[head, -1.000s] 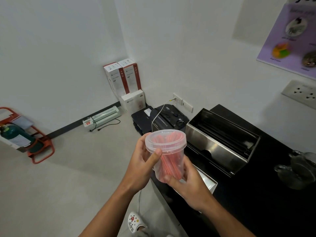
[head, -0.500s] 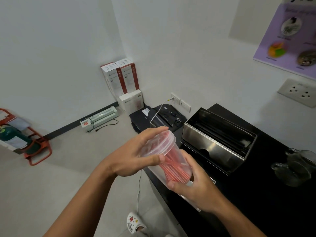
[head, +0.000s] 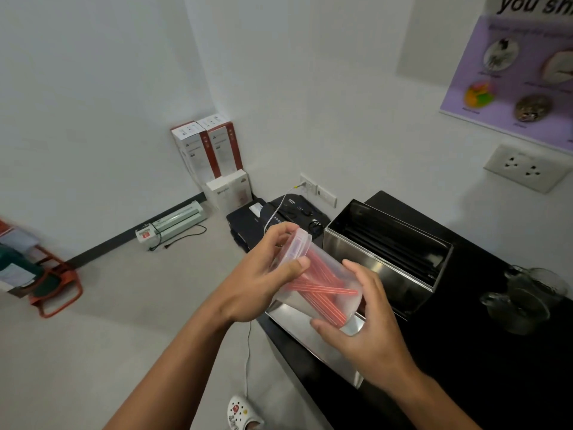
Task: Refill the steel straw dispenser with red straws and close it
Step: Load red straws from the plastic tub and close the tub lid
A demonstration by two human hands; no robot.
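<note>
A clear plastic tub (head: 313, 302) holding red straws (head: 322, 288) is tipped nearly on its side, mouth toward the left. My left hand (head: 263, 274) covers its rim, fingers over the opening and thumb on the side. Cupped under its base is my right hand (head: 356, 321). Just behind stands the steel straw dispenser (head: 384, 259), open on top, on the black counter (head: 480, 352). Its flat steel lid (head: 313, 339) lies on the counter edge below the tub.
Glassware (head: 524, 297) stands on the counter at the right. A black shredder (head: 279, 218) with a white cable sits on the floor beyond the counter's end. White boxes (head: 214, 159) and a laminator (head: 173, 225) line the far wall. A wall socket (head: 524, 167) is at the right.
The tub went from upright to tipped nearly sideways. My left hand shifted from the tub's side onto its rim, and both hands moved closer to the dispenser.
</note>
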